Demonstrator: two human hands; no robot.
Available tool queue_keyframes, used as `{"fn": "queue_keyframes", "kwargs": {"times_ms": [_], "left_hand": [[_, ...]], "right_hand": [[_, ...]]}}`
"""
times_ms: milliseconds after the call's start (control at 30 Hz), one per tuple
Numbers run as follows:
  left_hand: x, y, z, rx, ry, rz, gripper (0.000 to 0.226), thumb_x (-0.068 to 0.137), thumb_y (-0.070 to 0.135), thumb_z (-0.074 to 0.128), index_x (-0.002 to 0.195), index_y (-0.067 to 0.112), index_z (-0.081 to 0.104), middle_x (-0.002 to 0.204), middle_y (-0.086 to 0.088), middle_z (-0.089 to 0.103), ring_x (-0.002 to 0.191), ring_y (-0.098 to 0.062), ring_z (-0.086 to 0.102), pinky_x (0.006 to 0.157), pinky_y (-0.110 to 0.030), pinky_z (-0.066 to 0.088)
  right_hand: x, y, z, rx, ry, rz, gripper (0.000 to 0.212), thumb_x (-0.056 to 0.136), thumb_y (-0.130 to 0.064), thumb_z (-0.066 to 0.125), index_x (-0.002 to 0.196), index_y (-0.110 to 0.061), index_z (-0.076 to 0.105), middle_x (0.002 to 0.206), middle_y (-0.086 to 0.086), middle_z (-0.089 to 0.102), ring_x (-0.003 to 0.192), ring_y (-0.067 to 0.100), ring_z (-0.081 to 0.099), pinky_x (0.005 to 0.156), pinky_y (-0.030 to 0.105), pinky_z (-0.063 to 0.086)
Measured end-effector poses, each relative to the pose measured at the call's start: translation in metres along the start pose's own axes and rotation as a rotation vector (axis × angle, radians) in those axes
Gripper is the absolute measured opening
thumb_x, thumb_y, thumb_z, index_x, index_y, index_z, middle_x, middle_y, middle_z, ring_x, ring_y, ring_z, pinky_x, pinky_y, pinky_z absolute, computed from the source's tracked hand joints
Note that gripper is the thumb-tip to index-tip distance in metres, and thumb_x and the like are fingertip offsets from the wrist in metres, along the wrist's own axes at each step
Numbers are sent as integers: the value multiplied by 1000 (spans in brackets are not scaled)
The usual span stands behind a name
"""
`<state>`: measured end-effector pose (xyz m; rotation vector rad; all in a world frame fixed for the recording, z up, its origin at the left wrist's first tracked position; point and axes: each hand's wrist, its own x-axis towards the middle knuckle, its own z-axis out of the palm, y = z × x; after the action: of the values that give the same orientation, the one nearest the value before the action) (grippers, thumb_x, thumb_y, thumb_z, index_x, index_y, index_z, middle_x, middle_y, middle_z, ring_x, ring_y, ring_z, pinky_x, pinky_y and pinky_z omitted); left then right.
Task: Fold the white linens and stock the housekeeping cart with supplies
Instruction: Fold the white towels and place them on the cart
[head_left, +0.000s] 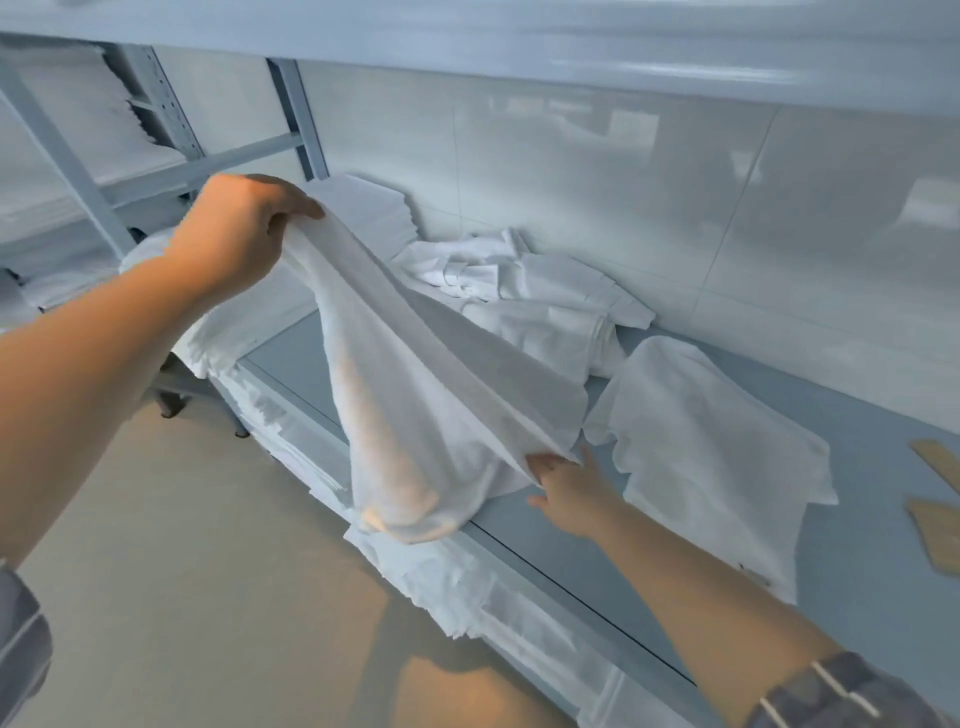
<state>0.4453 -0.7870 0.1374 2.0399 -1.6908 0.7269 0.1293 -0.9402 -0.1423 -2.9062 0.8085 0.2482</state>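
Fingers of the left hand (236, 228) are curling round one end of the cloth (410, 384), pinching it high above the shelf (561, 535) at the upper left. From that grip the cloth is running down and to the right as one long sagging band, its axis slanting from the raised hand toward the low one. The right hand (563, 480) is reaching in under the other end, thumb and fingers closing on the lower edge just over the shelf, so it is gripping the same cloth. Between the two hands the middle is bellying downward and draping over the front lip of the shelf.

The coming move probably turns on this slant: the ends need pulling apart along the band to take out the sag before any fold is made. The right hand is nearer the shelf, so it looks like the anchor, and the left hand the one to carry its end across.

Just right of the right hand a second cloth (706, 441) is lying spread flat; behind it a heap (535, 291) of rumpled linens is waiting against the wall.
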Motion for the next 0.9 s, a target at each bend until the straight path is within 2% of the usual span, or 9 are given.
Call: {"fn": "queue_keyframes", "kwargs": {"times_ms": [67, 133, 200, 333, 433, 600, 700, 800, 900], "left_hand": [[-9, -19, -9, 58, -33, -17, 38, 84, -16, 45, 103, 2, 72, 110, -21, 68, 102, -41, 63, 97, -46, 46], [-23, -43, -18, 87, -54, -55, 36, 85, -16, 45, 102, 1, 72, 108, -22, 68, 99, -43, 63, 95, -49, 47], [-41, -69, -25, 82, -71, -124, 37, 86, -15, 45, 102, 3, 73, 108, -22, 68, 100, -44, 62, 93, -50, 48], [-84, -122, -31, 81, -80, -277, 38, 89, -9, 43, 104, 10, 73, 106, -21, 68, 90, -43, 61, 79, -47, 49], [-119, -163, -38, 52, -81, -355, 42, 87, -8, 41, 103, 15, 72, 98, -21, 69, 82, -40, 59, 72, -42, 46], [-185, -217, -57, 34, -87, -374, 33, 89, -7, 45, 103, 7, 71, 96, -24, 69, 81, -45, 60, 71, -46, 48], [-211, -236, -72, 14, -83, -342, 32, 87, -7, 47, 102, 8, 71, 96, -24, 68, 82, -43, 60, 70, -43, 46], [-222, -245, -88, 26, -120, -292, 32, 87, -7, 47, 102, 8, 71, 98, -22, 68, 86, -43, 60, 72, -44, 46], [-220, -249, -108, -8, -105, -263, 34, 87, -6, 45, 105, 8, 71, 99, -20, 69, 88, -42, 60, 73, -43, 46]], "right_hand": [[-1, -1, -8, 3, 91, -23, 47, 101, -27, 36, 147, -17, 28, 149, 2, 38, 137, 16, 33, 115, 43, 11], [-5, 1, -22, 17, 244, -19, 36, 97, -14, 41, 133, -19, 44, 133, 4, 53, 119, 26, 49, 96, 37, 34], [-13, -3, -46, 31, 381, -7, 24, 92, -7, 46, 113, -15, 53, 109, 7, 63, 91, 34, 57, 72, 36, 38], [-29, -29, -97, -76, 633, -175, 12, 76, 1, 72, 80, -4, 62, 72, 12, 62, 62, 32, 59, 60, 35, 44], [-38, -60, -125, -193, 788, -284, 12, 82, -14, 70, 76, -5, 66, 70, 7, 62, 67, 28, 61, 62, 35, 48], [-43, -114, -155, -268, 1020, -175, 26, 91, -22, 52, 76, -6, 66, 78, 12, 64, 89, 27, 55, 83, 38, 36], [-46, -141, -166, -244, 975, -56, 15, 85, -15, 68, 74, -6, 68, 86, 16, 68, 101, 34, 62, 98, 48, 39], [-52, -164, -177, -206, 748, -24, 8, 84, -8, 69, 82, -1, 68, 78, 20, 65, 83, 38, 64, 78, 42, 48], [-58, -178, -199, -42, 639, 197, 18, 94, -19, 56, 100, -6, 67, 93, 21, 63, 91, 37, 58, 74, 39, 43]]}}
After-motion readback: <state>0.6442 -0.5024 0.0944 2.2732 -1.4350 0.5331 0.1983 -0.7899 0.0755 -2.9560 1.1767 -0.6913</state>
